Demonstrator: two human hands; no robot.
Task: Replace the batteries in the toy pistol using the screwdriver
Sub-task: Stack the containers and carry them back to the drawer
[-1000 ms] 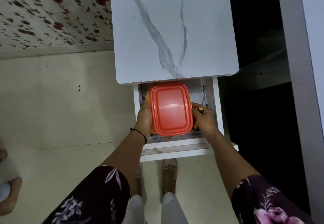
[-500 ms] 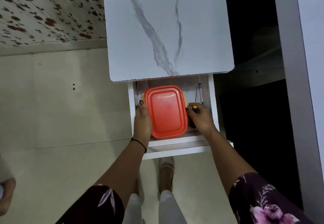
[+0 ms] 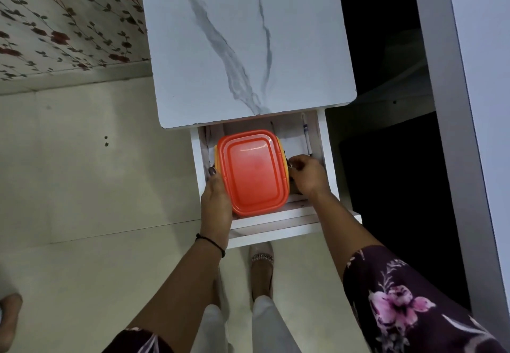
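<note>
An orange-lidded box (image 3: 254, 171) with a yellow body sits in the open white drawer (image 3: 276, 216) under the marble tabletop (image 3: 248, 43). My left hand (image 3: 216, 200) grips the box's left side, thumb on top by the lid's rim. My right hand (image 3: 307, 177) is in the gap between the box and the drawer's right wall. Its fingers curl round a small dark handle, which looks like the screwdriver (image 3: 288, 163) and is almost wholly hidden. The toy pistol and batteries are not in view.
A pen (image 3: 306, 137) lies along the drawer's right wall, and a thin dark stick (image 3: 271, 126) lies at the back. My feet (image 3: 262, 267) stand on the pale tiled floor below the drawer. A white post (image 3: 455, 131) rises at the right, beside a dark space.
The yellow and black handle seen by my right hand earlier is now covered by its curled fingers. The box has stayed in the drawer and my left hand keeps its hold.
</note>
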